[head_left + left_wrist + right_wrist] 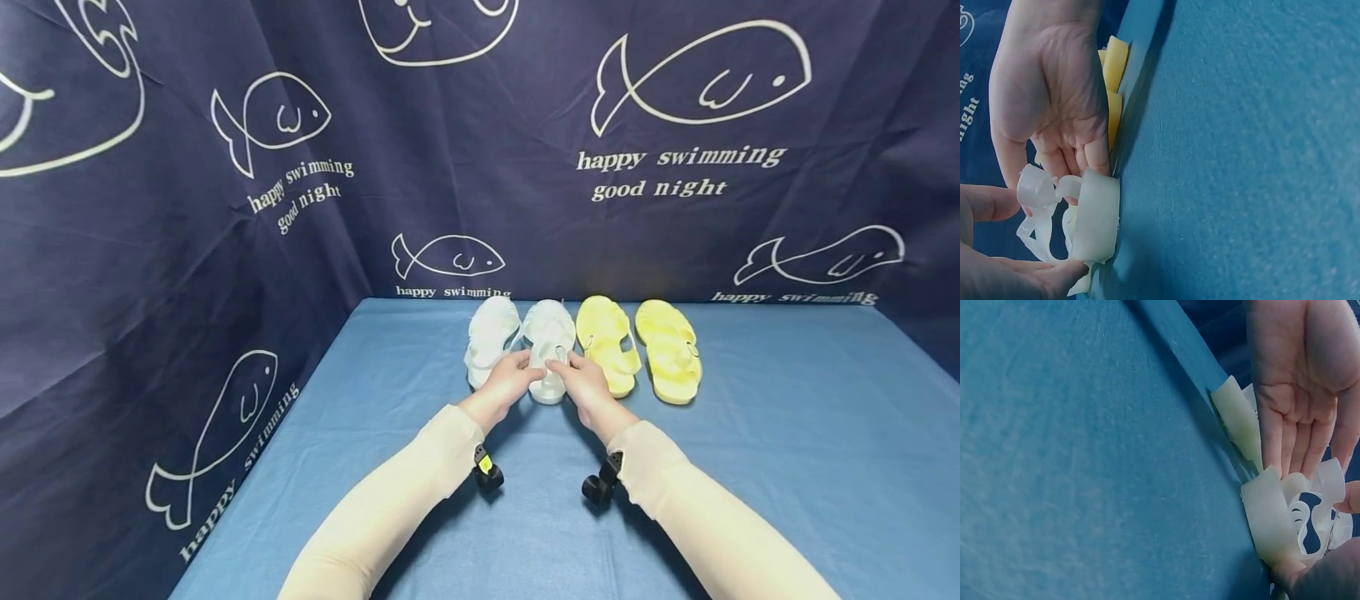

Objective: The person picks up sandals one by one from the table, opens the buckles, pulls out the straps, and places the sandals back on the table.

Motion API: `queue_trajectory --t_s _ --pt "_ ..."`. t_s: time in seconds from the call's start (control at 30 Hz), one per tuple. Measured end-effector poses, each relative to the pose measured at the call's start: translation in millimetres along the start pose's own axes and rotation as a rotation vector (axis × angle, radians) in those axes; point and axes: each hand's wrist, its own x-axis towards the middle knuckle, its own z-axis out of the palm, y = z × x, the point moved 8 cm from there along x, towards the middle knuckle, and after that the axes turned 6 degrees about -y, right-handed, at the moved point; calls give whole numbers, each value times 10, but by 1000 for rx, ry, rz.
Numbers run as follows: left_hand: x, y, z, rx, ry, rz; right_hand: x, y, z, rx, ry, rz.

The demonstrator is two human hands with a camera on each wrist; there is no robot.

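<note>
The held white sandal (550,327) lies near the far edge of the table (787,433), between the second white sandal (492,332) on the left and the inner yellow sandal (615,358) on the right; the outer yellow sandal (667,352) lies beyond. Its long axis runs front to back: toe end toward the dark printed cloth (450,150), heel toward the person. The sole faces down, with its heel edge at the table surface.

The left hand (507,382) and right hand (588,385) pinch the heel portion from opposite sides, each thumb at the heel strap (1036,184) and the fingers along the sole's side.

In the head view, the thumbs cover part of the heel strap, and most fingers are hidden. The forefoot is largely concealed behind the heel in both wrist views. The left wrist view crops the left hand; the right wrist view crops the right hand. Strap detail on the second white sandal is washed out.
</note>
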Motion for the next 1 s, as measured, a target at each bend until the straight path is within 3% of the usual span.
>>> queue_trajectory --t_s 0.27,1.0 --pt "-67 -17 -18 -31 12 24 -52 -25 29 8 -2 -11" --pt "-316 -45 50 -43 -22 23 -244 46 104 212 -125 -4"
